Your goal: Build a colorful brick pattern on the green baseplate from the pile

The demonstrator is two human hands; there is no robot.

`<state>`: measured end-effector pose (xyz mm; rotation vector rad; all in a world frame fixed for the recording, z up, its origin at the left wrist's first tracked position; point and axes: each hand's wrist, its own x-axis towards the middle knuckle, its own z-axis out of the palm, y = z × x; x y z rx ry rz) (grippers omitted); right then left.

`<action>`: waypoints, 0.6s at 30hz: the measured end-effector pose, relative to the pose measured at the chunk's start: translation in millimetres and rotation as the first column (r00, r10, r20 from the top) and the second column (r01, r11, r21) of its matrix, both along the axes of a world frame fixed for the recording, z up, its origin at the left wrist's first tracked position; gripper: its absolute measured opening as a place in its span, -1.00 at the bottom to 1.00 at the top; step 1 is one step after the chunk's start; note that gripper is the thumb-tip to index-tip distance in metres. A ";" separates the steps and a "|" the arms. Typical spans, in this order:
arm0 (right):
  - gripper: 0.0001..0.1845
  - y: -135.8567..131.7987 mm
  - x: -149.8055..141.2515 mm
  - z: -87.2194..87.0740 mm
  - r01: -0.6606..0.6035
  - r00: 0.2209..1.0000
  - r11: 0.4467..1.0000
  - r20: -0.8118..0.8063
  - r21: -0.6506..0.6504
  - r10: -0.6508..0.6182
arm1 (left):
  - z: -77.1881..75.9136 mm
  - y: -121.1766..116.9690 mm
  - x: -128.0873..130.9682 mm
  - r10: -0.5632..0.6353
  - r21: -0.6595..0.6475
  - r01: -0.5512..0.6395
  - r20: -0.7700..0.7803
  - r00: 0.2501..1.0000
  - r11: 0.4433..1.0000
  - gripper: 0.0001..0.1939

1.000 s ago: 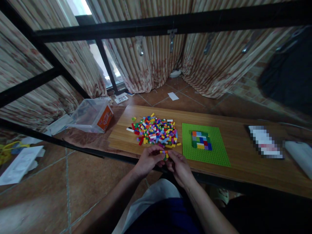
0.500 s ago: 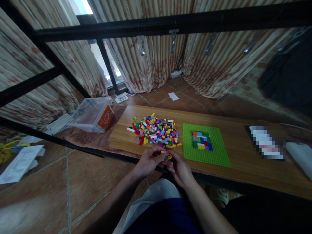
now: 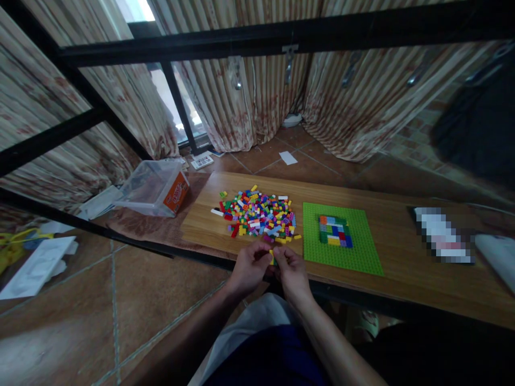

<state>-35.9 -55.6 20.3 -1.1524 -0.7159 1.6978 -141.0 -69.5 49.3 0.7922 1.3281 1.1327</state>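
Observation:
My left hand [image 3: 250, 266] and my right hand [image 3: 290, 271] meet at the near edge of the wooden table [image 3: 394, 257]. Both have their fingers pinched together on a small cluster of coloured bricks [image 3: 272, 255], of which only a yellow bit shows between the fingertips. Just beyond my hands lies a heap of loose coloured bricks [image 3: 257, 214]. To the right of the heap a green baseplate [image 3: 350, 252] lies flat, with a small block of joined bricks [image 3: 335, 231] on it.
A clear plastic tub with an orange label [image 3: 155, 187] lies tipped on the table's left end. Black metal bars [image 3: 257, 37] cross the view above. A pixelated flat object [image 3: 442, 241] and a white thing [image 3: 497, 256] lie at the right. Papers litter the tiled floor.
My hands have drawn closer together and now hide most of the small brick cluster that showed between them before. The view has shifted slightly.

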 end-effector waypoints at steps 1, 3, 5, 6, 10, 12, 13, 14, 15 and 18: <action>-0.55 -0.8 -0.5 -1.3 0.003 1.000 1.000 -0.010 -0.010 -0.003 | -0.6 0.0 1.0 0.012 -0.013 -0.012 0.022 1.000 1.000 -0.83; -0.55 -2.2 -0.8 -2.8 0.000 0.999 0.999 -0.040 -0.038 -0.002 | -1.1 0.0 2.7 0.021 -0.035 -0.019 0.069 0.997 0.999 -0.79; -0.56 -3.0 -0.3 -2.0 -0.001 0.996 0.996 -0.091 -0.084 -0.007 | -0.5 0.0 3.9 0.036 -0.045 -0.031 0.113 0.993 0.999 -0.75; -0.56 -2.7 0.5 -0.8 -0.007 0.992 0.994 -0.125 -0.110 -0.007 | 0.1 0.1 4.1 0.047 -0.046 -0.041 0.135 0.990 0.998 -0.73; -0.66 6.2 7.3 6.2 -0.048 0.960 0.979 -0.281 -0.201 -0.011 | 2.5 3.8 0.6 0.079 -0.057 -0.069 0.201 0.976 0.996 -0.67; -0.74 17.1 11.6 9.5 -0.067 0.938 0.971 -0.346 -0.230 -0.017 | 2.4 10.4 -4.1 0.094 -0.048 -0.086 0.197 0.976 0.995 -0.68; -0.78 24.2 13.2 11.0 -0.074 0.930 0.969 -0.368 -0.237 -0.019 | 1.9 15.3 -6.7 0.112 -0.037 -0.106 0.188 0.976 0.994 -0.68; -0.81 32.3 14.3 12.4 -0.077 0.925 0.969 -0.379 -0.233 -0.018 | 1.2 21.2 -9.4 0.135 -0.025 -0.133 0.178 0.975 0.991 -0.69; -0.84 41.2 14.6 13.8 -0.075 0.926 0.972 -0.377 -0.221 -0.015 | 0.4 28.0 -11.8 0.163 -0.012 -0.163 0.167 0.972 0.986 -0.70; -0.88 69.9 10.6 17.6 -0.035 0.953 0.987 -0.304 -0.160 -0.016 | -2.1 49.9 -17.4 0.242 0.018 -0.247 0.154 0.958 0.969 -0.72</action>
